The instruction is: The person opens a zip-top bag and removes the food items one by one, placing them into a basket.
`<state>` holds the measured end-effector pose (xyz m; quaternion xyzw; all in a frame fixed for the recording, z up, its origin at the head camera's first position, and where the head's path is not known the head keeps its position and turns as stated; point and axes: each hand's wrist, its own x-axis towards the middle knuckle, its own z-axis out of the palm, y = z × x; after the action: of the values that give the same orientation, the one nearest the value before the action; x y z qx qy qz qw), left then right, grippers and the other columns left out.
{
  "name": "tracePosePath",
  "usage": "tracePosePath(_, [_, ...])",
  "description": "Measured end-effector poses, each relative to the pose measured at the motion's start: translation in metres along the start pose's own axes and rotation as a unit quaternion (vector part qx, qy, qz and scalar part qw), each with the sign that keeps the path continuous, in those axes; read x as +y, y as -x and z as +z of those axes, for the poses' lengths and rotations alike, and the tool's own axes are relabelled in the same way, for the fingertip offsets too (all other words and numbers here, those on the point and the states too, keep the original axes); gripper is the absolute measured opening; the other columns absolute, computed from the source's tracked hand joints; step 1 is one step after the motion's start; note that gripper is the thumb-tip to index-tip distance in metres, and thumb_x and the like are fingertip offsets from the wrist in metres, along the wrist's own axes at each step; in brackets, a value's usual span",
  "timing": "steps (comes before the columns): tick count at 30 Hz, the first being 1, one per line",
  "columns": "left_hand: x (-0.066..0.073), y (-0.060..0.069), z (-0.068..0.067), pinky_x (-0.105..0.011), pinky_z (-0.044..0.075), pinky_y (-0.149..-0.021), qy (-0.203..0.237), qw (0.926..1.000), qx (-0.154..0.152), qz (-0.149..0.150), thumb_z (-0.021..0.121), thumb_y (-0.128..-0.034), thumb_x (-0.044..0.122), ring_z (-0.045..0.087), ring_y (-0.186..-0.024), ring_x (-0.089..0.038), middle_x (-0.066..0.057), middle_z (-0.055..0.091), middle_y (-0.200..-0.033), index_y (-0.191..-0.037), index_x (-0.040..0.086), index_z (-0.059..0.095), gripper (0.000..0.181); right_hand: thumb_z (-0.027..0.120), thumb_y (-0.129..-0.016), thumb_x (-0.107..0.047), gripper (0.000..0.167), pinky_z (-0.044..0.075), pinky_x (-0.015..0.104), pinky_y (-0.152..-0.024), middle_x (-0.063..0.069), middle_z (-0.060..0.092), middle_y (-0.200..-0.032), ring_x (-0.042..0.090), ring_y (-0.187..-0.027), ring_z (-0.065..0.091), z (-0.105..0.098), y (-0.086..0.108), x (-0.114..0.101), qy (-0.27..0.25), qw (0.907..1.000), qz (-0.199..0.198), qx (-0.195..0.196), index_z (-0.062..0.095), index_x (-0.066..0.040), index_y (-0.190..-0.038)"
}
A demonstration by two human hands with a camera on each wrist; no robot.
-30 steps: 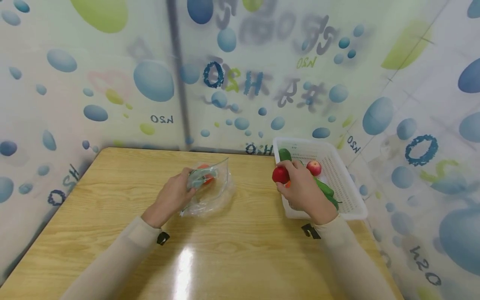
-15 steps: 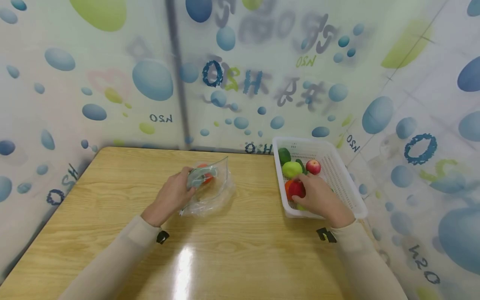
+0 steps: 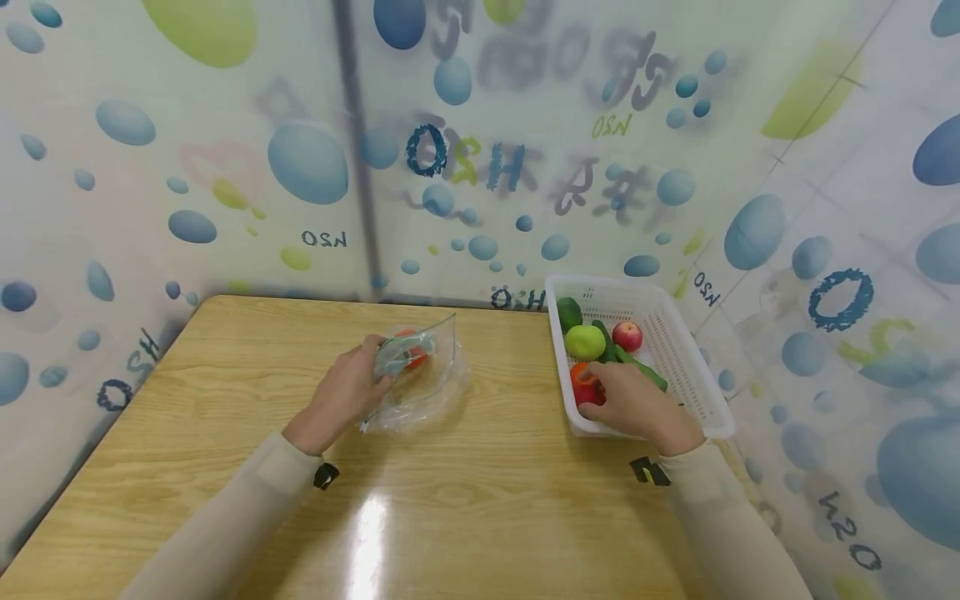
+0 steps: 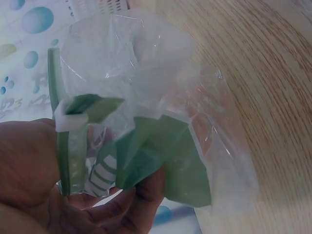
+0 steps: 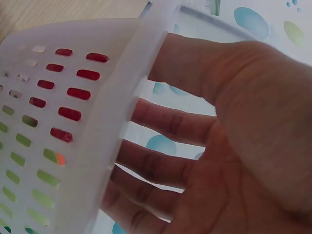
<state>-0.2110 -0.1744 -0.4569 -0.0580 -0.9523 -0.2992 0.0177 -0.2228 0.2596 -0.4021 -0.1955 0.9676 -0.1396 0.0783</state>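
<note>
My left hand [image 3: 347, 385] pinches a clear plastic zip bag [image 3: 442, 392] by its green-printed edge. An orange-red item [image 3: 414, 357] shows through the film; its kind is unclear. In the left wrist view, the thumb and fingers of that hand lie around the green strip of the bag [image 4: 175, 161]. My right hand [image 3: 637, 407] reaches into a white perforated basket [image 3: 701, 392], its thumb and fingers around a deep red apple [image 3: 587, 393] low inside. In the right wrist view, the basket rim [image 5: 124, 102] hides the fingertips; red shows through the slots.
A green lime-like fruit [image 3: 585, 342], a dark green vegetable [image 3: 569, 312], a second red apple [image 3: 627, 336] and long green peppers [image 3: 647, 373] lie in the basket. The wooden table [image 3: 480, 500] meets the patterned wall [image 3: 465, 250] behind.
The right hand has carried the red apple from above the basket's left edge down inside it, lowering it slightly in the last half second. The left hand and bag stay put.
</note>
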Motion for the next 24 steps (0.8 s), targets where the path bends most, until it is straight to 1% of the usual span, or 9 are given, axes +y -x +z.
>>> tracePosePath(3, [0.001, 0.000, 0.001, -0.047, 0.067, -0.078, -0.003, 1.0000, -0.004, -0.006, 0.078, -0.1099, 0.012, 0.080, -0.110, -0.043, -0.038, 0.074, -0.140, -0.159, -0.008, 0.051, 0.059, 0.089, -0.101, -0.020, 0.033, 0.053, 0.034, -0.080, 0.003, 0.072, -0.095, 0.020, -0.088, 0.062, 0.000, 0.000, 0.000, 0.006, 1.0000, 0.003, 0.002, 0.078, -0.005, -0.128])
tracePosePath(7, [0.002, 0.000, 0.001, -0.046, 0.067, -0.078, -0.002, 1.0000, -0.004, -0.007, 0.077, -0.1099, 0.011, 0.079, -0.109, -0.042, -0.037, 0.074, -0.139, -0.159, -0.009, 0.051, 0.059, 0.090, -0.101, -0.021, 0.038, 0.056, 0.036, -0.082, 0.004, 0.074, -0.100, 0.021, -0.089, 0.063, 0.000, -0.001, 0.001, 0.011, 0.9999, 0.007, 0.004, 0.078, -0.003, -0.132])
tracePosePath(10, [0.003, 0.001, 0.000, -0.045, 0.067, -0.077, 0.001, 1.0000, -0.001, -0.005, 0.075, -0.1098, 0.010, 0.079, -0.108, -0.041, -0.037, 0.075, -0.137, -0.158, -0.009, 0.052, 0.057, 0.090, -0.101, -0.020, 0.039, 0.060, 0.039, -0.085, 0.005, 0.076, -0.104, 0.022, -0.091, 0.064, -0.002, -0.002, 0.000, 0.009, 0.9998, 0.011, 0.011, 0.077, -0.003, -0.134])
tracePosePath(12, [0.003, 0.002, -0.001, -0.049, 0.069, -0.081, -0.002, 1.0000, 0.002, 0.000, 0.076, -0.1098, 0.011, 0.080, -0.110, -0.042, -0.036, 0.075, -0.136, -0.159, -0.010, 0.052, 0.058, 0.090, -0.101, -0.019, 0.040, 0.064, 0.044, -0.091, 0.008, 0.078, -0.109, 0.024, -0.096, 0.066, -0.002, -0.002, -0.002, 0.006, 0.9997, 0.014, 0.020, 0.078, -0.003, -0.135])
tracePosePath(14, [0.003, 0.002, -0.001, -0.052, 0.069, -0.084, -0.005, 1.0000, 0.002, 0.000, 0.076, -0.1099, 0.012, 0.079, -0.110, -0.042, -0.036, 0.075, -0.136, -0.159, -0.009, 0.052, 0.059, 0.089, -0.102, -0.020, 0.041, 0.066, 0.048, -0.097, 0.010, 0.080, -0.115, 0.026, -0.100, 0.068, -0.003, -0.001, -0.005, 0.006, 0.9994, 0.015, 0.032, 0.078, -0.003, -0.138])
tracePosePath(17, [0.003, 0.002, 0.000, -0.052, 0.068, -0.083, -0.012, 0.9999, 0.001, 0.000, 0.075, -0.1097, 0.013, 0.077, -0.107, -0.041, -0.035, 0.074, -0.135, -0.161, -0.009, 0.052, 0.060, 0.087, -0.104, -0.020, 0.038, 0.066, 0.052, -0.101, 0.014, 0.080, -0.121, 0.030, -0.105, 0.068, -0.006, -0.001, -0.012, 0.012, 0.9983, 0.009, 0.056, 0.078, -0.003, -0.138])
tracePosePath(20, [0.002, 0.001, 0.000, -0.050, 0.067, -0.081, -0.017, 0.9999, 0.000, -0.002, 0.074, -0.1097, 0.015, 0.075, -0.105, -0.040, -0.034, 0.072, -0.134, -0.162, -0.009, 0.051, 0.061, 0.085, -0.105, -0.019, 0.037, 0.066, 0.054, -0.103, 0.016, 0.080, -0.124, 0.032, -0.106, 0.068, -0.007, 0.000, -0.022, 0.016, 0.9964, 0.000, 0.084, 0.079, -0.003, -0.138])
tracePosePath(23, [0.002, 0.000, 0.001, -0.053, 0.067, -0.084, -0.020, 0.9998, 0.000, -0.006, 0.074, -0.1101, 0.017, 0.074, -0.107, -0.041, -0.034, 0.071, -0.133, -0.162, -0.008, 0.051, 0.062, 0.086, -0.105, -0.017, 0.037, 0.068, 0.055, -0.106, 0.018, 0.079, -0.129, 0.033, -0.108, 0.069, -0.007, -0.002, -0.033, 0.009, 0.9941, -0.016, 0.107, 0.079, -0.003, -0.139])
tracePosePath(24, [0.002, 0.000, 0.001, -0.054, 0.066, -0.085, -0.020, 0.9998, 0.000, -0.008, 0.075, -0.1102, 0.018, 0.074, -0.107, -0.041, -0.034, 0.071, -0.133, -0.162, -0.008, 0.051, 0.062, 0.086, -0.105, -0.017, 0.038, 0.069, 0.054, -0.104, 0.019, 0.079, -0.130, 0.033, -0.107, 0.069, -0.006, -0.003, -0.037, 0.006, 0.9930, -0.025, 0.115, 0.079, -0.003, -0.139])
